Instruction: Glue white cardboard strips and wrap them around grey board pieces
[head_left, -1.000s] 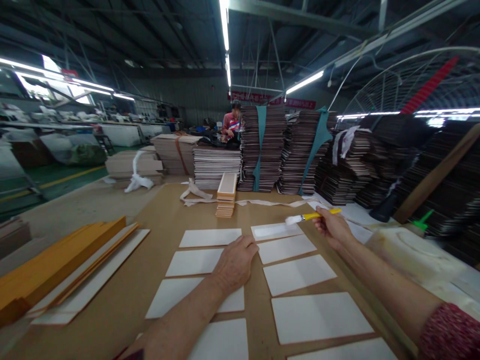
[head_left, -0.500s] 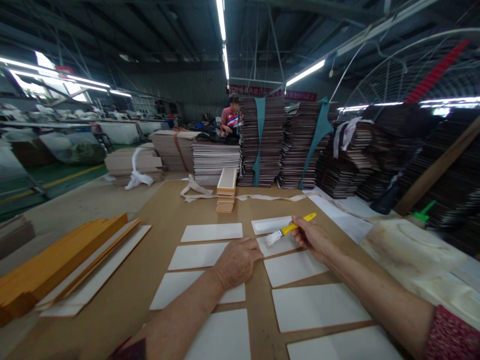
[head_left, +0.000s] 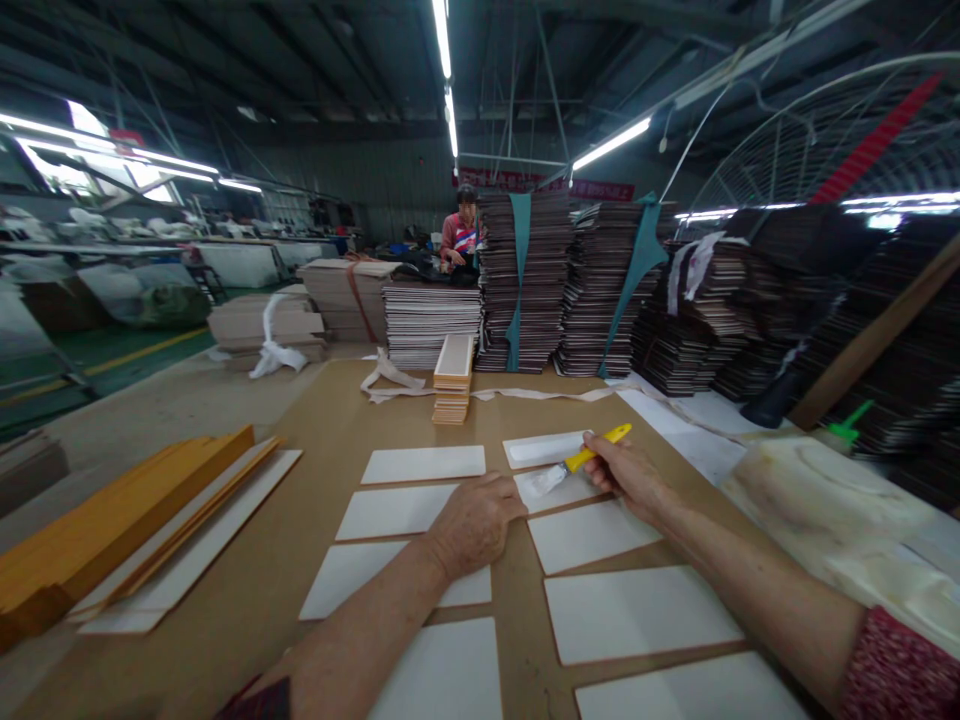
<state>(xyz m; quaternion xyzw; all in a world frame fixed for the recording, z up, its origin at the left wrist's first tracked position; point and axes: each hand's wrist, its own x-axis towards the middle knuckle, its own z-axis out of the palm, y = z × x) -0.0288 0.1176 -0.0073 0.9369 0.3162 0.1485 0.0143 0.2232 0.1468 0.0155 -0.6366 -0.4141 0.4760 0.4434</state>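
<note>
My right hand (head_left: pixel 626 472) is closed round the yellow handle of a paintbrush (head_left: pixel 577 461). The brush's pale bristles rest on a white panel (head_left: pixel 564 492), second from the far end of the right column. A wet white substance shows around the bristle tips. My left hand (head_left: pixel 480 525) is closed, its fingers curled down at that panel's left edge, steadying it. Beneath the left hand and forearm lie panels of the left column, partly covered. The farthest right-hand panel (head_left: pixel 536 450) carries a glossy white smear.
Orange-edged strips (head_left: pixel 127 520) lie in a stack at left. A small pile of narrow panels (head_left: pixel 453 380) stands at the far edge, near a cloth strip (head_left: pixel 547 395). Tall dark board stacks (head_left: pixel 525 290) rise behind. At right sits a whitish plastic container (head_left: pixel 825 500). A co-worker (head_left: pixel 460 235) is beyond.
The brush has shifted slightly right along the same panel, and its bristles are pressed flatter, with more white substance there. My left hand stays in place.
</note>
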